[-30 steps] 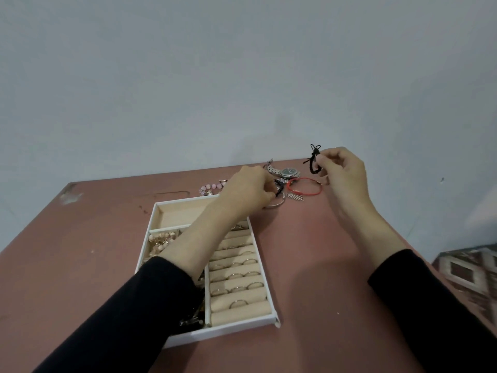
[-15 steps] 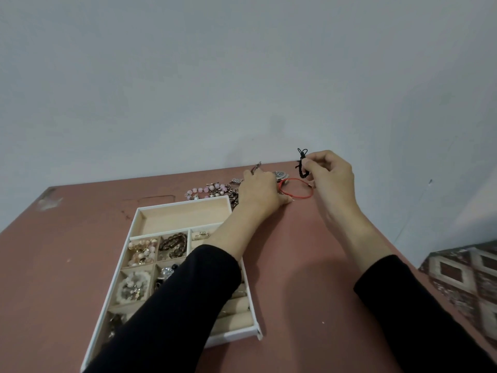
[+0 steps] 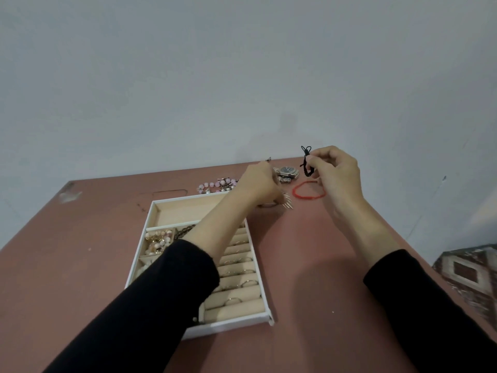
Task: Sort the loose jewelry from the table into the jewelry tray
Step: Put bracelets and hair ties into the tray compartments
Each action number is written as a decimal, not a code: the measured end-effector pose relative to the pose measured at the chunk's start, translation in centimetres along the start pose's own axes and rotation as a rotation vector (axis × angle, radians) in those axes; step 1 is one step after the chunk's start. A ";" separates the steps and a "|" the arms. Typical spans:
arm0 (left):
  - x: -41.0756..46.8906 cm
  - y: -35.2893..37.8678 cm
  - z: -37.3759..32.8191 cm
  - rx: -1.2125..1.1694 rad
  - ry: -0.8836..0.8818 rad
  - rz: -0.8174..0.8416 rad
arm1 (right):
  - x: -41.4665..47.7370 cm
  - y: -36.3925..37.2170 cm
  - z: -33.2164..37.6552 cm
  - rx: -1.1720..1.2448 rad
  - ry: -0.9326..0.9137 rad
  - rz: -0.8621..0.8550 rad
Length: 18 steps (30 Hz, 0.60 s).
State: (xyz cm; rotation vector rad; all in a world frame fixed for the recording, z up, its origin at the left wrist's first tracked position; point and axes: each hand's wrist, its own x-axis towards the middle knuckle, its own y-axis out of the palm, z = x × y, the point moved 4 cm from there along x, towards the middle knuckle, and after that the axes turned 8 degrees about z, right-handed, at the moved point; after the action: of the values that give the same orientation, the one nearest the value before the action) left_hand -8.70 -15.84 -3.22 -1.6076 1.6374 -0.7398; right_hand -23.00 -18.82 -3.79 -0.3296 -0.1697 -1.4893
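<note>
A white jewelry tray point(image 3: 154, 211) with beige compartments lies on the table, rings on its right-hand rolls and beads in the left cells. My right hand point(image 3: 336, 173) pinches a black cord bracelet point(image 3: 306, 161) above the table's far edge. My left hand point(image 3: 258, 185) is closed over a silver spiked piece point(image 3: 287, 203) just beyond the tray's far right corner. A red cord bracelet point(image 3: 308, 193) lies flat between my hands. A silver watch point(image 3: 287, 172) and a pink bead bracelet point(image 3: 215, 184) rest near the far edge.
The reddish-brown table point(image 3: 67, 265) ends at a pale wall point(image 3: 242, 76) right behind the jewelry. A patterned floor tile point(image 3: 468, 270) shows past the table's right edge. My left forearm hides the middle of the tray.
My left hand has shifted slightly left and lifted the spiked piece off the red bracelet, which now lies exposed. My right hand still holds the black cord in about the same spot.
</note>
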 end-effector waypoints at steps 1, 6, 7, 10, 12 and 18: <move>-0.9 -0.5 0.2 -0.033 0.012 -0.006 | -0.3 0.4 0.2 0.013 0.010 0.032; -6.9 -2.7 2.7 -0.229 0.044 -0.071 | -3.5 3.9 2.3 0.022 -0.026 0.275; -8.3 -3.1 3.3 -0.247 0.036 -0.081 | -4.2 4.6 2.8 0.017 -0.048 0.302; -12.1 -4.1 5.3 -0.294 -0.003 -0.085 | -6.6 6.7 3.9 0.019 -0.082 0.377; -14.3 -4.4 6.5 -0.339 -0.020 -0.053 | -8.2 7.9 4.4 -0.002 -0.102 0.424; -18.5 -4.4 8.5 -0.278 -0.023 -0.014 | -11.5 10.1 5.2 -0.047 -0.187 0.454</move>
State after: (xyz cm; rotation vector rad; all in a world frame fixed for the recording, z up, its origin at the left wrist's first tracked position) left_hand 0.18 2.97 -2.81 -1.8140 1.7742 -0.5143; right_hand -13.41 -5.83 -3.60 -0.5095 -0.1944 -1.0139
